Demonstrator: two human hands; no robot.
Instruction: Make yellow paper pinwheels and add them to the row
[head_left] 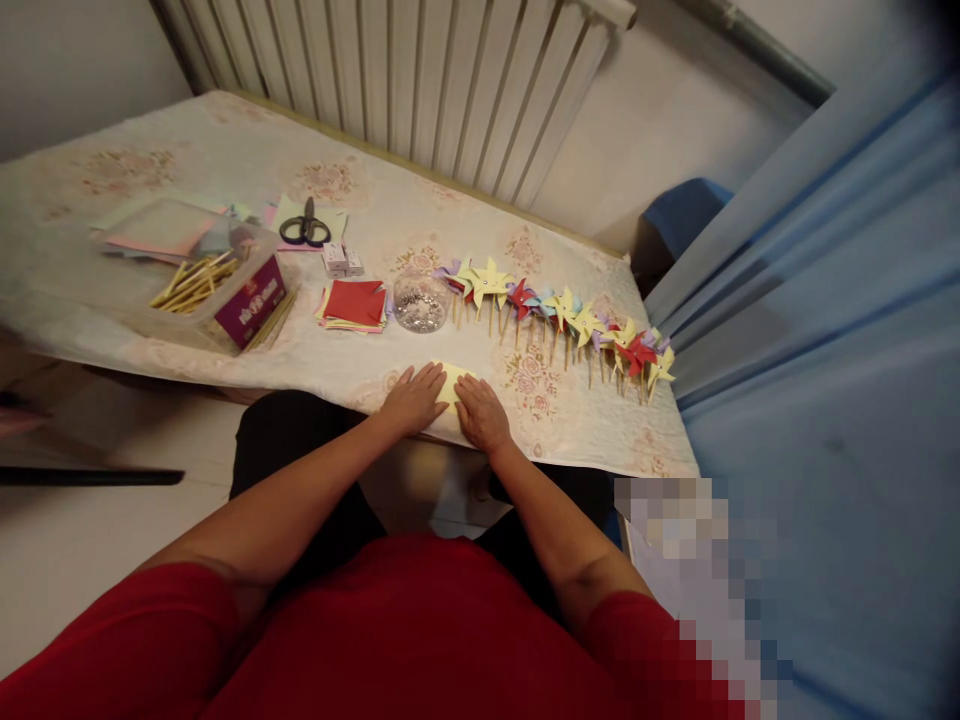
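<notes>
A yellow sheet of paper (451, 385) lies flat at the table's near edge, partly covered by both hands. My left hand (414, 398) rests on its left side with the fingers stretched out. On its right side lies my right hand (481, 410), fingers also extended and pressing down. Just beyond the paper stands a round clear dish (421, 303) of small shiny metal pieces. Left of the dish is a stack of coloured paper squares (354, 305), red on top. A long row of paper pinwheels (564, 312) on sticks stretches away to the right.
A clear plastic box (214, 325) with wooden sticks (196, 282) stands at the left. Dark-handled scissors (305, 228) lie on paper behind small white boxes (343, 260). A radiator (420, 90) backs the cloth-covered table (360, 180); a blue curtain (817, 380) hangs right.
</notes>
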